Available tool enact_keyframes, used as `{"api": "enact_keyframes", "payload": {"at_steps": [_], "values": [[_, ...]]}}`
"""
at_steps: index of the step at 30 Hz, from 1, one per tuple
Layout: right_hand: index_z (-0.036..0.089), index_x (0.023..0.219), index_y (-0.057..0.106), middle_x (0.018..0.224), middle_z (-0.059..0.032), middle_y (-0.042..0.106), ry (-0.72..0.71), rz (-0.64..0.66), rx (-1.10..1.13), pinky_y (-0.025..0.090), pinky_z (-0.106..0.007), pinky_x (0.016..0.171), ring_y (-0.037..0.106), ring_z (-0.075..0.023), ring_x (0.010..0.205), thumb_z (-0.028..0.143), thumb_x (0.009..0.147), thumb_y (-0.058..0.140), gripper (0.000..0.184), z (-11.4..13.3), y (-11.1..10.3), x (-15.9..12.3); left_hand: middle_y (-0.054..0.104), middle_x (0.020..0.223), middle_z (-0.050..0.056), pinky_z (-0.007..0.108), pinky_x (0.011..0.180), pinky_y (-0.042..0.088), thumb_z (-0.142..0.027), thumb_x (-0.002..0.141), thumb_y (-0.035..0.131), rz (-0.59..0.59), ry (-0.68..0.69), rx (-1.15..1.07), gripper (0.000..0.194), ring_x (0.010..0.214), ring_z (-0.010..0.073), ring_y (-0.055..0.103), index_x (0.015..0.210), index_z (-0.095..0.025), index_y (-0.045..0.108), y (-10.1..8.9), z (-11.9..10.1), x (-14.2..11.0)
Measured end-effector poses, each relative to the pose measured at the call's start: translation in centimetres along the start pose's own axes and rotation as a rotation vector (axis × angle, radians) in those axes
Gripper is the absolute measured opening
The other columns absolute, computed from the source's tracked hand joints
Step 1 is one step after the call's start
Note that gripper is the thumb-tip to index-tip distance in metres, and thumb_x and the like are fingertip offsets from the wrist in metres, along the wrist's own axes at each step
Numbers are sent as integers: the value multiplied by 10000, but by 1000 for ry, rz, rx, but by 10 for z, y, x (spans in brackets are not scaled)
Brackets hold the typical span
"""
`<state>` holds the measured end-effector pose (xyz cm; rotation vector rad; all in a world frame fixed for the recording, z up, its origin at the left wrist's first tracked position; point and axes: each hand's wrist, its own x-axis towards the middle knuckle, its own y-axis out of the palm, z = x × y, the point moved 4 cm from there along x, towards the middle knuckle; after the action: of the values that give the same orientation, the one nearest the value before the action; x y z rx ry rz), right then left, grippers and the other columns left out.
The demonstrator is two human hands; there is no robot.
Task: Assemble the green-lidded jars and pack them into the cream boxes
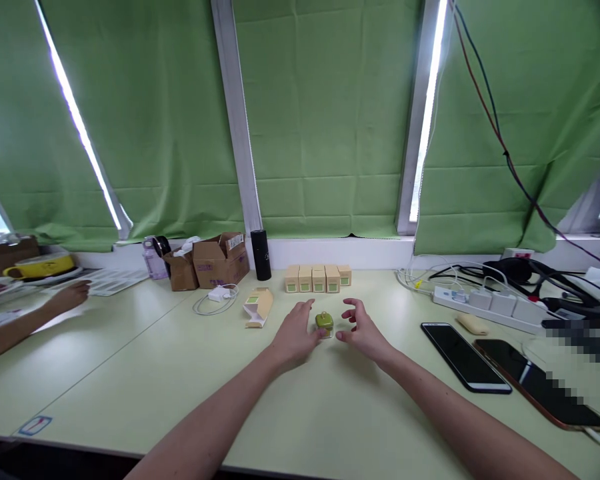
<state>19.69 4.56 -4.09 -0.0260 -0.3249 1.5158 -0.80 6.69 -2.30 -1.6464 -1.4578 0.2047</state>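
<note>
A small glass jar with a green lid point(324, 323) stands on the table between my two hands. To its left is my left hand point(295, 333), fingers apart, with the thumb tip overlapping the jar's lower side; whether it touches the glass I cannot tell. My right hand point(364, 335) hovers just right of the jar, fingers curved and spread, with nothing in it. Behind the jar, several small tan boxes point(319, 279) with green labels stand in a row. An opened tan box point(259, 307) lies on its side left of my left hand.
Cardboard boxes point(221, 261), a black bottle point(261, 255) and a white charger point(219, 293) are at the back left. Phones point(465, 357) and a power strip point(490, 308) with cables lie on the right. Another person's arm point(35, 320) reaches in at far left.
</note>
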Motion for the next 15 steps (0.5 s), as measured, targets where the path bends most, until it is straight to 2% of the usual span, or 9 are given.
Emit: {"api": "enact_keyframes", "payload": {"at_steps": [3,6,8,11,15], "values": [[320,1290,490,1099,-35,584,-10,-8,17,464,-452,937,556,-271,1103,289,623,801,737,0,0,0,558,1439,211,473,1053,434,-437,912,601,-68,-76,248,661,1290,368,563,1483,-150,432,-22,9,11],[328,1273,510,1095,-36,592,-27,-22,46,455,-459,950,553,-274,1096,324,641,813,700,3,0,-2,570,1402,230,496,1081,386,-377,925,561,-235,-185,516,597,1330,396,509,1452,-126,434,-56,22,20],[327,1264,520,1098,-43,593,-30,-28,58,449,-456,951,545,-280,1100,351,656,819,678,5,0,-3,572,1384,254,514,1064,376,-358,924,552,-305,-272,672,612,1303,421,514,1463,-107,407,-75,33,22],[319,1268,516,1113,-58,589,-26,-24,49,441,-454,950,532,-291,1120,398,685,813,659,8,1,-5,593,1346,285,533,1078,343,-403,909,572,-285,-393,800,677,1291,442,527,1468,-74,377,-90,51,22],[317,1273,504,1122,-63,585,-19,-14,34,437,-451,947,522,-299,1133,441,708,801,650,12,1,-7,627,1298,308,586,1122,279,-450,908,583,-189,-467,790,755,1256,449,586,1491,-43,330,-89,67,20]]}}
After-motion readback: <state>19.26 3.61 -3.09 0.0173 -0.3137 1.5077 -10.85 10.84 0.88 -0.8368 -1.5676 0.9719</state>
